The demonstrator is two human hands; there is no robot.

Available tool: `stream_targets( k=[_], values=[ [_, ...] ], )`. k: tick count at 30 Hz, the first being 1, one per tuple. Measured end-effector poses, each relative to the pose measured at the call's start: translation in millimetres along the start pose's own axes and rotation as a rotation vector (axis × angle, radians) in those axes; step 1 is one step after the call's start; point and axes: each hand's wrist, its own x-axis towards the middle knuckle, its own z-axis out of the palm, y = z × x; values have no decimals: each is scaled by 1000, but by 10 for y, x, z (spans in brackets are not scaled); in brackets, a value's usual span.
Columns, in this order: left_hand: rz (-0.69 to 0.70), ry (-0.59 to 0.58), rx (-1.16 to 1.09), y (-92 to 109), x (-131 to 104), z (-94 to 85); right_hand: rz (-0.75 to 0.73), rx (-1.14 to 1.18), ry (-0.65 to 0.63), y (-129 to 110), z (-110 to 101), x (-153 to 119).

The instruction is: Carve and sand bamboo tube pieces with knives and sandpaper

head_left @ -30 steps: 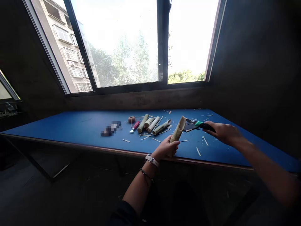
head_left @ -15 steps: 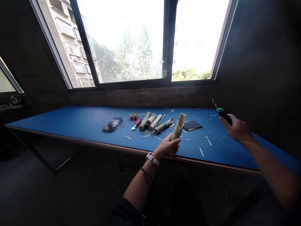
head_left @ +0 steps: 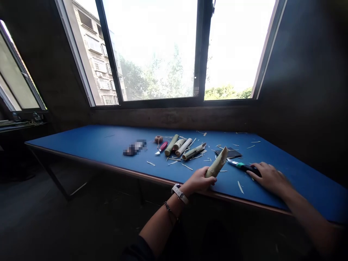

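My left hand (head_left: 201,179) is closed round the lower end of a bamboo piece (head_left: 217,164), held tilted up to the right above the table's front edge. The bamboo's upper end is split and ragged. To its right, my right hand (head_left: 272,177) grips the black and green handle of a slim bladed tool (head_left: 243,167). That tool lies low, at or just over the tabletop, its pale metal end pointing left near the bamboo. Behind it is a dark flat sheet (head_left: 233,153), partly hidden by the bamboo.
On the blue table (head_left: 89,145) lie several bamboo pieces (head_left: 183,146), a red-handled knife (head_left: 162,148), a ball of twine (head_left: 158,139) and a blurred-out object (head_left: 134,148). Thin bamboo slivers (head_left: 240,187) are scattered about. A window (head_left: 160,54) stands behind the table.
My right hand has come down from the air with the tool to the tabletop. The bamboo in my left hand has tipped further right and turned. My view has shifted slightly left.
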Motion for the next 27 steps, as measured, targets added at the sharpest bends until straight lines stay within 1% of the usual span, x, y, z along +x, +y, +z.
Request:
stream_targets(
  k=[2, 5, 7, 10, 12, 13, 14, 16, 19, 21, 23, 27],
  values=[
    [16, 22, 132, 20, 19, -49, -8, 37, 19, 64, 62, 22],
    [157, 71, 401, 73, 69, -136, -18, 123, 57, 131, 104, 48],
    [246, 144, 585, 106, 146, -163, -3, 175, 63, 161, 117, 52],
    [272, 277, 747, 148, 352, -164, 23, 230, 52, 189, 120, 40],
    [265, 335, 782, 183, 521, -199, 35, 250, 42, 203, 115, 27],
    [259, 356, 791, 201, 603, -245, 38, 256, 36, 209, 114, 21],
    [247, 375, 800, 219, 678, -312, 37, 260, 29, 216, 114, 17],
    [194, 409, 818, 238, 798, -501, 32, 265, 18, 230, 121, 15],
    [43, 481, 850, 209, 912, -824, 22, 268, 32, 246, 147, 20],
    [-55, 501, 885, 160, 967, -988, 23, 270, 39, 251, 162, 22],
    [-147, 504, 923, 105, 1019, -1089, 21, 266, 33, 250, 164, 19],
    [-299, 480, 988, 25, 1077, -1195, 15, 240, -3, 237, 127, 5]
  ],
)
